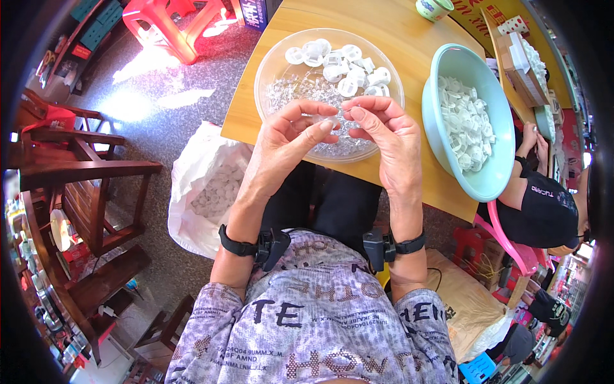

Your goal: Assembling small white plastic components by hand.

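Both my hands meet over the near part of a round clear tray (261, 80) on the wooden table. My left hand (297, 131) is closed on a whitish translucent plastic piece (329, 121), mostly covered by the fingers. Close beside it, my right hand (382, 125) pinches with thumb and forefinger; whatever sits between those fingertips is too small to make out. In the tray's far part lie several white round plastic pieces (348, 69). Many tiny clear plastic parts (288, 91) are heaped beneath and around my hands.
A light-blue basin (437, 137) full of white plastic pieces (464, 121) stands on the table (256, 121) at right. A white sack (185, 211) of similar pieces sits on the floor at left. Another person's arm (517, 185) is beyond the basin. Wooden chairs (83, 169) and a red stool (169, 32) stand left.
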{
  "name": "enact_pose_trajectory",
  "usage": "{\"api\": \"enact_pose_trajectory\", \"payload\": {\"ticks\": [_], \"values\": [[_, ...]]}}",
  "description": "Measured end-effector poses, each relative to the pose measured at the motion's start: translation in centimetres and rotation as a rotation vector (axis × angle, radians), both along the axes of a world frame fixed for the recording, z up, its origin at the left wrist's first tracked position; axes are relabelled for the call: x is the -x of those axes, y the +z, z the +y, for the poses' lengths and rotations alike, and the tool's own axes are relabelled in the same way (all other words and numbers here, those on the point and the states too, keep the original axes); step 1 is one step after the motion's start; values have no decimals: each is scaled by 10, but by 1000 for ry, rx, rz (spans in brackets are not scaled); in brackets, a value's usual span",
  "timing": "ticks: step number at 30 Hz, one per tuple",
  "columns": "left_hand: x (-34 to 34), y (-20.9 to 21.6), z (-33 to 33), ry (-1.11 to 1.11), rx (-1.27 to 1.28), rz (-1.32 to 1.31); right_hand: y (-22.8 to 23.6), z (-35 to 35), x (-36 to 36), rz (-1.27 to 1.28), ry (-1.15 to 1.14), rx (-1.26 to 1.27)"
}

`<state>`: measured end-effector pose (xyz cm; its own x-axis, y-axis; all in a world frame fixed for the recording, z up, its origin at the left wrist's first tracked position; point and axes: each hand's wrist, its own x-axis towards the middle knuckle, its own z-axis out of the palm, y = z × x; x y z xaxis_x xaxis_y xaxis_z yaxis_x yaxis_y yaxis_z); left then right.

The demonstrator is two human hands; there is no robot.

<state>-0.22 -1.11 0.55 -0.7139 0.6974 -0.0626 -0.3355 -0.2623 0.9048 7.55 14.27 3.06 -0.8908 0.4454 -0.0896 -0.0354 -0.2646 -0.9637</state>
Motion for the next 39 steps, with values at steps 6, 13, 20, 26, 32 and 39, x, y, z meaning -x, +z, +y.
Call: {"api": "enact_pose_trajectory", "payload": {"ticks": [6, 13, 20, 26, 32, 39], "values": [[-5, -3, 7, 86, 5, 204, -2, -7, -3, 22, 0, 21], [-4, 4, 7, 125, 24, 265, 2, -8, -7, -15, 3, -235], [-3, 10, 1, -26, 36, 119, 8, -6, -13, 130, -74, -698], [-7, 7, 3, -48, -84, -2, 5, -19, -18, 187, -133, -444], [-5, 2, 4, -28, -127, 1, -2, -23, -18, 233, -142, -443], [-6, 6, 3, -19, -131, -49, -1, -25, -17, 260, -151, -512]]}}
